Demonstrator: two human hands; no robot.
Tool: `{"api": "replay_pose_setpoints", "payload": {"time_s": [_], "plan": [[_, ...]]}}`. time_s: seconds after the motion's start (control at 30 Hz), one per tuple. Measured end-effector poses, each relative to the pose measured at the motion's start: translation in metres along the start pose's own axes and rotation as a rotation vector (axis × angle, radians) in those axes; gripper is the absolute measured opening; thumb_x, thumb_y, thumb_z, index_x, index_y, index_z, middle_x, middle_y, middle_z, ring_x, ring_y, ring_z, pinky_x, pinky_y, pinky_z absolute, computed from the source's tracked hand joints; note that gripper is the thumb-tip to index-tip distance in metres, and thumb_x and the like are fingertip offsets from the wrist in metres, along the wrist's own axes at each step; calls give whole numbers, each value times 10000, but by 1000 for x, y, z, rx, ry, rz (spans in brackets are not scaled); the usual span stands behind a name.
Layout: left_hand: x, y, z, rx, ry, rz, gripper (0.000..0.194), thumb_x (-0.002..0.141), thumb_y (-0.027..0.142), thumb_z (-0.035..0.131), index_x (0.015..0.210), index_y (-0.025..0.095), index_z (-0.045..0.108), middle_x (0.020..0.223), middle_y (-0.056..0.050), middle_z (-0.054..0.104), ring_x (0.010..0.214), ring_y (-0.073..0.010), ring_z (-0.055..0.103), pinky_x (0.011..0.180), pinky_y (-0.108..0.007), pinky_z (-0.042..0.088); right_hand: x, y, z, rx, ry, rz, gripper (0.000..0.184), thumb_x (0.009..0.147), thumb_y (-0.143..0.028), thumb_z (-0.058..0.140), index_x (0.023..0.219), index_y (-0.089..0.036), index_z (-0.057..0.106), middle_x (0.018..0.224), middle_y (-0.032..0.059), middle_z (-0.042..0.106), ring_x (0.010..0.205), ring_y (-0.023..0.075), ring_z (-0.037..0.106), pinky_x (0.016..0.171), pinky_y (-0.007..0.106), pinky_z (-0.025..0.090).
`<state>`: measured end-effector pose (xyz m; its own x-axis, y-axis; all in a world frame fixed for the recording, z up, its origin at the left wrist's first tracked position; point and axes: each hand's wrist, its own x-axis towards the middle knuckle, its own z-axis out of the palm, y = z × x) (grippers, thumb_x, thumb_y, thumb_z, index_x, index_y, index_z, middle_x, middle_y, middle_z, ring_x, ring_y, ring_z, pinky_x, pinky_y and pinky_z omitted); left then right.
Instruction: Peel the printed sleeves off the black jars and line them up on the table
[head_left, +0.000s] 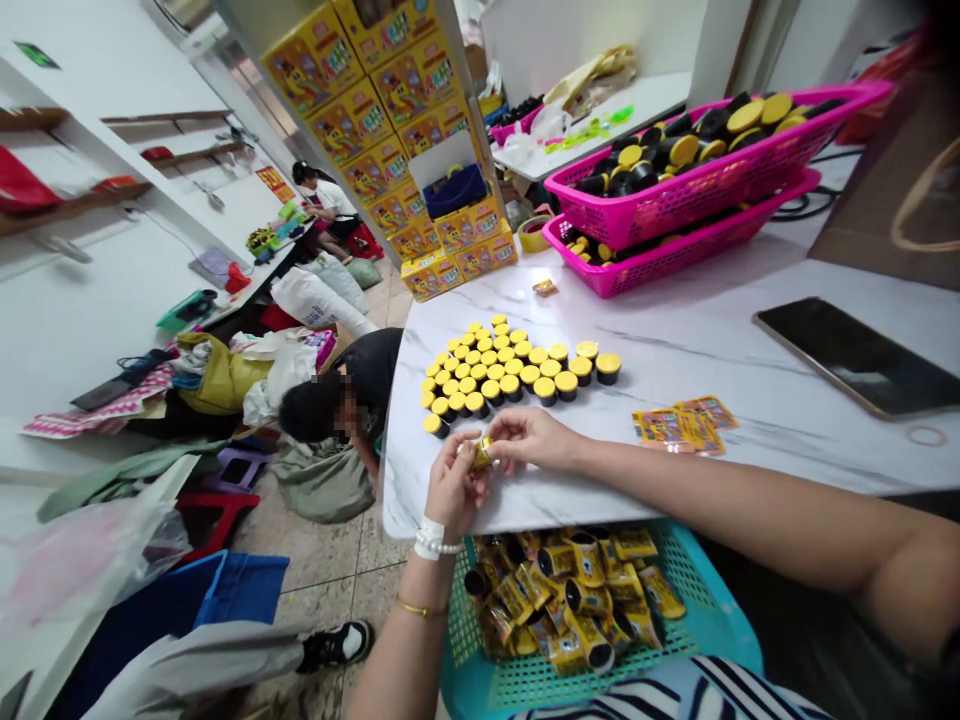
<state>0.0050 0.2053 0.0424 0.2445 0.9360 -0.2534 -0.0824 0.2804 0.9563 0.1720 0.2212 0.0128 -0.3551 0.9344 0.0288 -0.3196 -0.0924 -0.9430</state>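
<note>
- Left hand [455, 485] is pinching a small yellow tub [482, 453], fingers narrowed.
- Right hand [534, 440] is gripping the same tub from its other side, thumb and fingers drawn together.
- Yellow-lidded tubs [496, 372] are standing on the table [540, 502], just beyond both hands.
- Flat packets [697, 428] are lying to the right hand's right.
- Below both hands, a turquoise basket [731, 625] is holding wrapped tubs [589, 600].
</note>
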Motion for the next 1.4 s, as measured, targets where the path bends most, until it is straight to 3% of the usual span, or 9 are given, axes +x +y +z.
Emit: {"api": "replay_pose_setpoints", "payload": {"time_s": [0.13,0.33,0.47,0.6,0.8,0.97,1.1,1.2,1.4], "plan": [[-3,1,3,-2,41,-86,494,759,645,673,847,174,553,512,42,585,272,-31,323,284,-148,191,-2,-6,0,61,-131,21,331,722,-335,827,988,-157,740,806,32,729,638,137,714,602,276,618],[-6,-2,13,-116,-45,-153,591,805,724,552,810,134,591,466,22,573,249,-13,242,277,-162,144,-8,-14,2,72,-169,-23,325,682,-314,858,961,-174,767,930,12,668,662,131,716,588,281,634],[-3,-1,9,-230,-86,-147,542,783,654,648,941,138,598,518,19,610,281,-14,270,281,-133,165,-8,-11,1,107,-90,-74,256,648,-289,882,789,-150,719,820,-10,662,651,148,718,558,297,637],[-1,-3,0,-346,-134,-168,473,713,544,776,844,129,590,567,28,608,312,-4,322,282,-114,225,-9,-10,2,105,-64,-29,273,707,-299,848,897,-169,702,830,-9,678,653,137,719,597,290,636],[-1,-9,-6,-243,-148,-201,528,710,632,743,758,135,571,475,48,560,241,0,253,236,-126,195,-13,-12,4,93,-77,-99,235,698,-296,856,796,-163,688,809,-19,642,665,150,729,582,293,647],[1,-5,0,-232,-135,-197,554,723,690,692,752,153,560,392,67,505,218,-20,247,230,-137,200,-15,-11,3,-3,-47,-135,211,746,-303,823,900,-189,735,949,5,608,666,112,708,569,249,632],[-1,-4,1,-321,-187,-172,505,726,612,738,797,134,591,485,29,596,261,-21,328,256,-137,276,-14,-10,4,-35,8,-241,140,775,-302,798,834,-185,749,852,-10,574,640,104,690,568,255,638],[-4,-6,-1,-335,-219,-167,430,756,530,750,819,136,590,504,35,604,258,-21,328,257,-142,295,-15,-11,4,-44,-2,-207,171,774,-309,800,877,-189,734,898,-4,579,616,93,684,551,239,627],[-7,-11,0,-310,-229,-143,454,788,585,693,816,149,570,473,40,587,238,-33,331,254,-155,312,-18,-11,6,-81,-25,-213,184,743,-327,823,824,-192,729,934,3,553,643,102,675,559,271,647]]}}
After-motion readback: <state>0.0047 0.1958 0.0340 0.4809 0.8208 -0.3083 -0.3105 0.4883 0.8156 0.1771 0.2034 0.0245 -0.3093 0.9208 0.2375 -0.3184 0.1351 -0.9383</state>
